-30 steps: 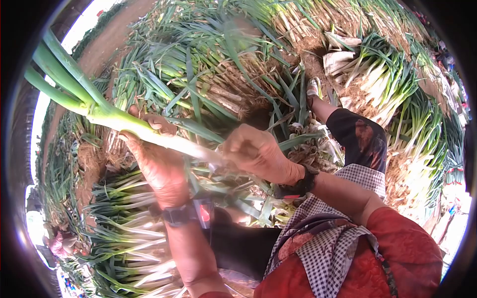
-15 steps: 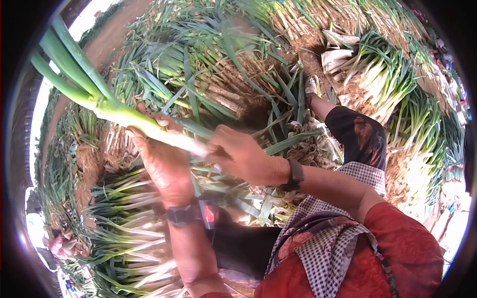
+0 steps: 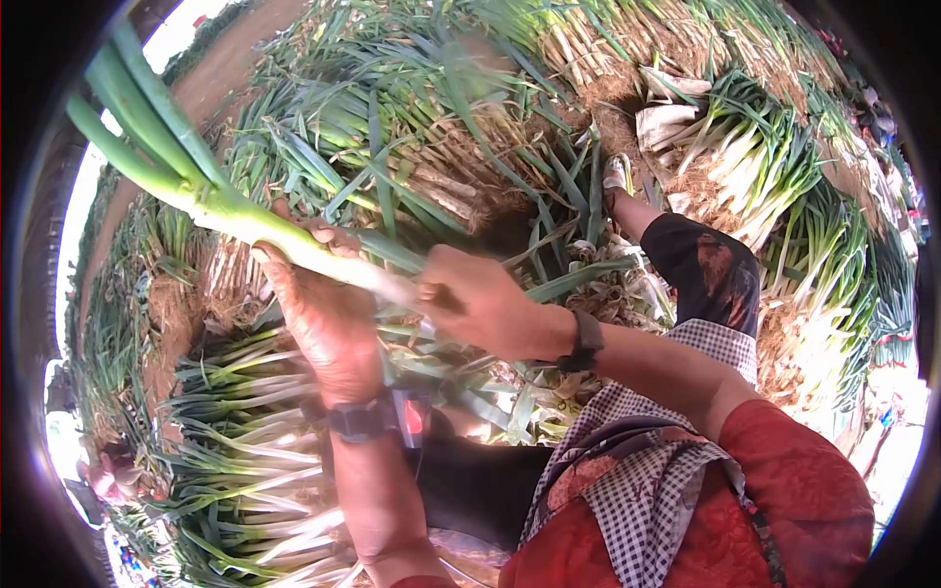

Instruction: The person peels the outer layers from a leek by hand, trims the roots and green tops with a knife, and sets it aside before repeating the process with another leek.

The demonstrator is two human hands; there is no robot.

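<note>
One long green onion (image 3: pixel 284 243), held clear of the heaps, slanting from far left down toward near right. Far end: thick green leaves, splaying apart at the upper left. Middle: smooth pale yellow-green shaft lying across my left hand (image 3: pixel 323 318), thumb over it. White lower shaft runs into my right hand (image 3: pixel 480 304), closed round it; root end hidden there.

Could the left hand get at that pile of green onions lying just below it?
Probably not yet: the left hand is wrapped around the long green onion, which the right hand also grips. The pile lies close beneath the wrist with nothing between, so once freed it likely could.
</note>
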